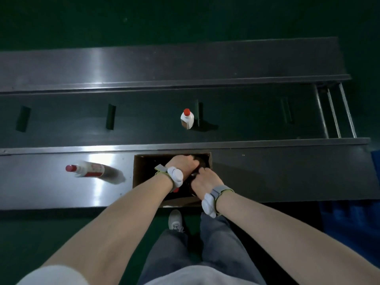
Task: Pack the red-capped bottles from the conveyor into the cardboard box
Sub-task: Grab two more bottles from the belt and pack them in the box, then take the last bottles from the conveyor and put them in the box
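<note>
Both hands are working down inside the cardboard box (139,171), which is sitting in an opening of the steel bench (51,192) against its far edge. The left hand (183,163) is curling its fingers over something dark at the box's far wall; the right hand (203,179) is pressing in just beside it, fingers bent. I cannot tell what either is gripping, since the inside of the box is in shadow. A bit of red is showing under the left wrist, probably the cap of a bottle already packed.

Moving outward, one red-capped bottle (94,171) is lying on the bench to the left of the box, near its left wall. Its long axis is running along the bench, cap pointing left, away from the box, base toward it. The left hand is the nearer one, and I would judge a sideways reach to the base end the easy way to take it.

Farther out, a second bottle (187,119) is standing upright on the conveyor belt (61,120), cap up, straight beyond the box's far wall, just beside a cleat, about equally near both hands.
</note>
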{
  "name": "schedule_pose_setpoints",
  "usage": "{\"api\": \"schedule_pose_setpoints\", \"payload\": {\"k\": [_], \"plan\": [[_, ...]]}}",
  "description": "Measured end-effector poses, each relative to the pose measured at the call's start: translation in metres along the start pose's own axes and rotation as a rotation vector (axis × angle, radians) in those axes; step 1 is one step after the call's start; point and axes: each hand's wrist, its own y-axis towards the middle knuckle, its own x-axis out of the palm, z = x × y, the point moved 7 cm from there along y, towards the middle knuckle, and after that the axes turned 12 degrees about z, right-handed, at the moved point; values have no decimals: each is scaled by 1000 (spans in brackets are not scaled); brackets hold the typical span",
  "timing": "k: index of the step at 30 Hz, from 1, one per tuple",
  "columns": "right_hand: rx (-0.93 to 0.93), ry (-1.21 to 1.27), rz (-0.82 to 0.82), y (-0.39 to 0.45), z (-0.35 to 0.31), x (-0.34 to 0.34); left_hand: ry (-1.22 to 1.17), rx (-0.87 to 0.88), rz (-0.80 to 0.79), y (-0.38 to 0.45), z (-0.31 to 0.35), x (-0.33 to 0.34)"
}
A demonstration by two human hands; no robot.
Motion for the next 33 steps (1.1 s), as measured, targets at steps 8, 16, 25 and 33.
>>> {"api": "schedule_pose_setpoints", "payload": {"k": [8, 16, 25, 33], "plan": [[5, -45, -44, 23, -1, 16, -91, -6, 90, 9, -10, 19], [12, -98, -123, 40, -1, 39, -168, -12, 100, 14, -15, 44], [142, 67, -177, 41, 11, 45, -174, -92, 48, -4, -15, 22], [220, 134, -229, 28, 9, 1, -90, -156, 15, -46, -44, -10]]}}
